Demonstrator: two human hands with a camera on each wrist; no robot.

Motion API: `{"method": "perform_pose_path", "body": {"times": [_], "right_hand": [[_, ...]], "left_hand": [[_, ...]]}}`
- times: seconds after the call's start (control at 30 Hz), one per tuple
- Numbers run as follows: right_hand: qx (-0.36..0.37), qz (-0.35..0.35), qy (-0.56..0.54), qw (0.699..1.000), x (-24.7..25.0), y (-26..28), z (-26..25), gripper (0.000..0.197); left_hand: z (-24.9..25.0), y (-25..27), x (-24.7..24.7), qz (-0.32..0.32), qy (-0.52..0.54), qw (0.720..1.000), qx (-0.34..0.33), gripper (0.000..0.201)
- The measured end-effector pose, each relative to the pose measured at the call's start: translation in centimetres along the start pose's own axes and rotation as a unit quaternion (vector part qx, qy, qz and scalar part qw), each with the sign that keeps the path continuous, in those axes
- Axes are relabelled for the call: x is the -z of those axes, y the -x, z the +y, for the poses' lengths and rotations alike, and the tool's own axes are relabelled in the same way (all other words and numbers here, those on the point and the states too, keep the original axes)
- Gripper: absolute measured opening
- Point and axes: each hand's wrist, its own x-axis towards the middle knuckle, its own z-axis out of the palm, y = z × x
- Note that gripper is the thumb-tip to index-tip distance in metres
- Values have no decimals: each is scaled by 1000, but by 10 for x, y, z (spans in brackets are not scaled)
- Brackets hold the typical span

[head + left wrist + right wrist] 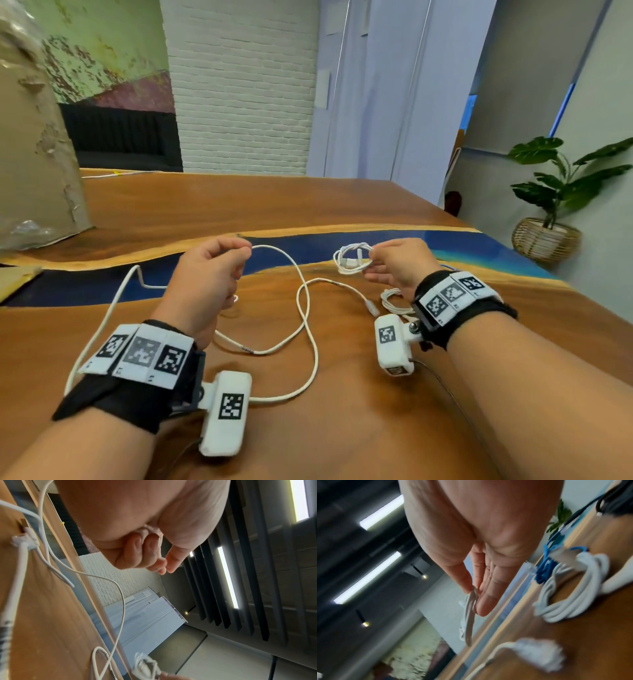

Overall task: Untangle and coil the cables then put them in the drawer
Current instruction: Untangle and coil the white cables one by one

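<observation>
My left hand (245,251) hovers above the wooden table (394,428) and pinches one end of a long white cable (305,301) between thumb and fingertips; the other fingers are curled. The rest of that cable lies in loose loops on the table and ends in a plug (371,306). In the left wrist view the left hand (163,566) shows thumb and fingertip touching, with the long white cable (120,595) arcing below. My right hand (370,263) holds a small white coil (352,262) just above the table. In the right wrist view the right hand (474,592) pinches the strands of this coil (468,622).
A second, thicker white coil (573,595) lies on the table under my right wrist beside a blue cable (544,566). A tall cardboard box (34,154) stands at the back left. A potted plant (555,205) stands past the table's right edge. No drawer is in view.
</observation>
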Motion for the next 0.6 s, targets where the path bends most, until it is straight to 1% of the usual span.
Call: {"method": "perform_pose_path", "body": {"times": [0.03,0.07,0.1,0.13,0.17,0.2,0.23,0.27,0.33,0.37,0.43,0.47,0.5,0.57,0.6], "right_hand": [[-10,10,31,999,3,-8,2,9],[-2,32,96,995,7,-18,4,9],[-8,43,143,989,12,-27,5,13],[-25,30,232,972,13,-30,5,23],[3,70,381,922,16,-34,11,33],[24,81,471,878,19,-40,12,39],[28,83,498,863,18,-42,8,43],[21,73,502,861,18,-44,6,45],[6,95,497,862,13,-48,3,46],[11,95,496,863,12,-50,3,47],[-3,59,494,867,9,-49,4,49],[4,39,503,863,8,-47,4,50],[19,35,510,859,6,-46,4,50],[30,10,555,831,2,-36,3,47],[31,-9,549,835,1,-31,-1,42]], "left_hand": [[-1,-1,0,-1,2,1000,0,14],[-1,-2,0,-1,6,1000,1,14],[-1,-3,1,0,11,1000,2,15],[-1,-3,2,1,17,1000,4,15],[-2,-4,3,1,23,1000,5,15],[-3,-5,3,1,27,1000,7,15],[-3,-6,3,0,29,1000,8,15],[-4,-6,4,0,29,1000,9,14],[-5,-6,4,0,27,1000,14,13],[-6,-6,4,-1,24,1000,16,13],[-6,-6,5,0,22,1000,19,12],[-5,-6,5,1,22,1000,19,12],[-5,-6,6,3,23,1000,21,12],[-4,-6,7,5,21,1000,22,12],[-4,-6,7,5,19,1000,22,12]]}}
